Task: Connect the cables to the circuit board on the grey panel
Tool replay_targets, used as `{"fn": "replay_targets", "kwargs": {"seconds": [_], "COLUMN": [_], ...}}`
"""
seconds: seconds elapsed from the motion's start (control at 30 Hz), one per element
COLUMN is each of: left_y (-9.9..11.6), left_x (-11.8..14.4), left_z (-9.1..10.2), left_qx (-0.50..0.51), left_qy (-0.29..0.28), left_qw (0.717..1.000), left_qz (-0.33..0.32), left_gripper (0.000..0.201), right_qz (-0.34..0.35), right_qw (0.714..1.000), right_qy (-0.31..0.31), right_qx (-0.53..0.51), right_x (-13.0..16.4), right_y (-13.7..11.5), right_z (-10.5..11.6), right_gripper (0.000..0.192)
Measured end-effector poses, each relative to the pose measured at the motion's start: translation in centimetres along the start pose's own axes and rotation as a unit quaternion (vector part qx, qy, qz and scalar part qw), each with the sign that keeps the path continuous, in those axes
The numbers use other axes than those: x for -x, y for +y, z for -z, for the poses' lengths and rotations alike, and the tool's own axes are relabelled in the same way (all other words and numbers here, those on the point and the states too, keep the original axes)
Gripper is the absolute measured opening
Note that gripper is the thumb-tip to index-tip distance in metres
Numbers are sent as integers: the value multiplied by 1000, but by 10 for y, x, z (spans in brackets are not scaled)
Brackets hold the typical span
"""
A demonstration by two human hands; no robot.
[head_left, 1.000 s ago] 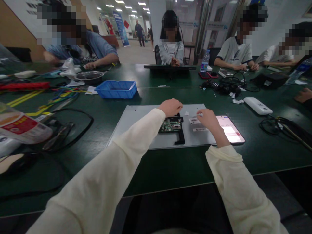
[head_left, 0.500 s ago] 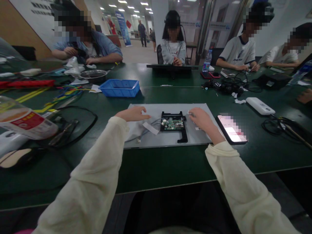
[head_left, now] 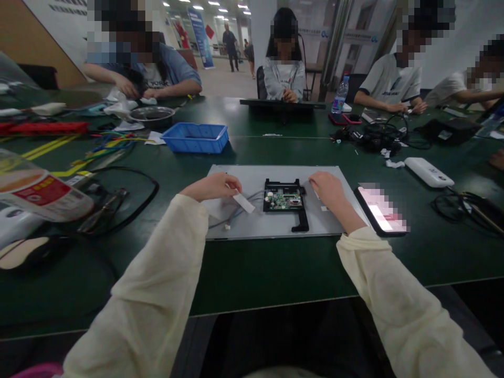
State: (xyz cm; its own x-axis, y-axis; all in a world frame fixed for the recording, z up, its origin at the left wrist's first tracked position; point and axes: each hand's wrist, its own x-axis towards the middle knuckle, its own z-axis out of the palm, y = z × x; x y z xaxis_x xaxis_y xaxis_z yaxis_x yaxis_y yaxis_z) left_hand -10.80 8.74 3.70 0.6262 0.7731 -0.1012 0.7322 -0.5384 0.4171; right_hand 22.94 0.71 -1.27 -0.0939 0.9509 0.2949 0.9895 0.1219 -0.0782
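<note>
My left hand is over the left part of a flat grey panel, thumb and fingers pinched at the upper end of a white paper strip. Thin grey cables run under and beside the strip, and a small pale connector lies at their end. A green circuit board sits in a black bracket mid-panel. My right hand is just right of the bracket, fingers bent down and closed; whatever is in them is hidden.
A lit phone lies right of the panel. Beyond it are a white device and black cables. A blue bin stands behind the panel, a bottle at the left. Several people sit around the table.
My left hand's fingers have closed from apart onto the paper strip's upper end. My right hand's fingers have turned downward beside the bracket. The view has shifted slightly.
</note>
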Motion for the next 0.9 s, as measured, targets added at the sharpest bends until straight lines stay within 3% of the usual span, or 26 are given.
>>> {"fn": "replay_targets", "kwargs": {"seconds": [0.23,0.47,0.57,0.7,0.8,0.9], "left_y": [-33,-37,-16,35,71,92], "left_x": [8,4,2,-4,-8,-8], "left_z": [9,-4,-13,-29,-48,-71], "left_qx": [-60,-113,-120,-80,-57,-58], "left_qy": [140,166,223,258,219,171], "left_qw": [983,973,963,962,974,983], "left_qz": [100,110,90,24,-9,-26], "left_gripper": [24,27,36,41,47,54], "right_qz": [-22,-23,-34,-48,-46,-40], "right_qw": [1000,999,999,998,998,998], "right_qy": [13,33,31,27,24,32], "right_qx": [-11,-20,-26,-39,-45,-47], "right_x": [2,4,3,2,2,3], "right_y": [7,11,12,13,13,14], "right_z": [0,-5,-8,-10,-12,-13], "right_gripper": [29,29,29,29,30,29]}}
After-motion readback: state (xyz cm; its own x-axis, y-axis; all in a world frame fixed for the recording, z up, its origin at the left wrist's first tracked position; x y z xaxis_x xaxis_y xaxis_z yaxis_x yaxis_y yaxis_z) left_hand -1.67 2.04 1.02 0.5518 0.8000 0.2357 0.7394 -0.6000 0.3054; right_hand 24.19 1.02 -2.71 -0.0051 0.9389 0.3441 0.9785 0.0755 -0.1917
